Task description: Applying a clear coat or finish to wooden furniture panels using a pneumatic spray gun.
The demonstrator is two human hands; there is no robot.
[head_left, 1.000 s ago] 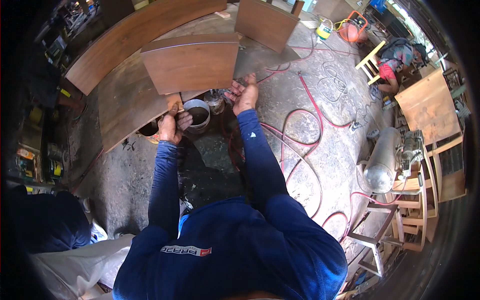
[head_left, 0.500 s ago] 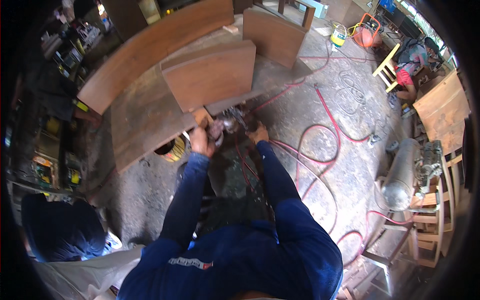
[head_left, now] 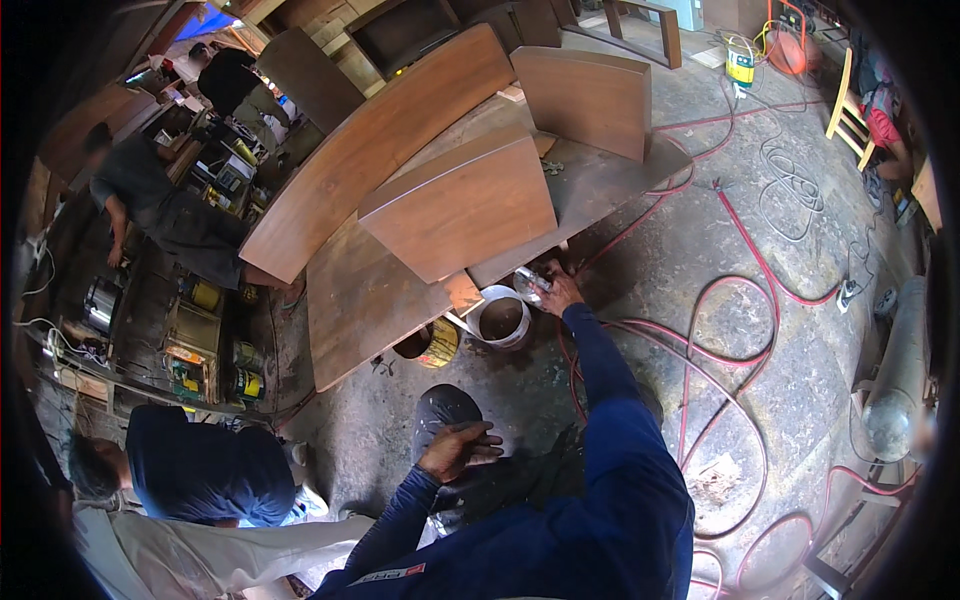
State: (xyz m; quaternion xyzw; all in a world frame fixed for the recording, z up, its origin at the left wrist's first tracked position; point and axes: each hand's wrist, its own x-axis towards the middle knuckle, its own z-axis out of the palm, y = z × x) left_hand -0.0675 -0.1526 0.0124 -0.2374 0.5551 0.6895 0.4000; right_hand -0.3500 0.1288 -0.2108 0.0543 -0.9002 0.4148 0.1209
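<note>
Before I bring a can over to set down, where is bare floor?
Bare floor: between the yellow bucket and the coworker in navy, and between the red hose loop and the metal tank. Crowded: by the near edge of the wooden panel, with the white bucket and right hand.

Metal vessel (head_left: 531, 283): silver. Bucket (head_left: 507, 344): white wall, dark brown inside. Can (head_left: 440, 346): yellow, dark inside. Front panel (head_left: 465, 212): reddish brown, faint grain. Curved panel (head_left: 390, 152): similar brown, streaked. Surface (head_left: 360, 320): duller brown. Small block (head_left: 463, 293): orange-tan. Shirt (head_left: 615, 480): deep blue. Hose (head_left: 747, 236): red. Floor (head_left: 815, 370): grey, mottled with pale blotches. Chair (head_left: 846, 90): yellow.
</note>
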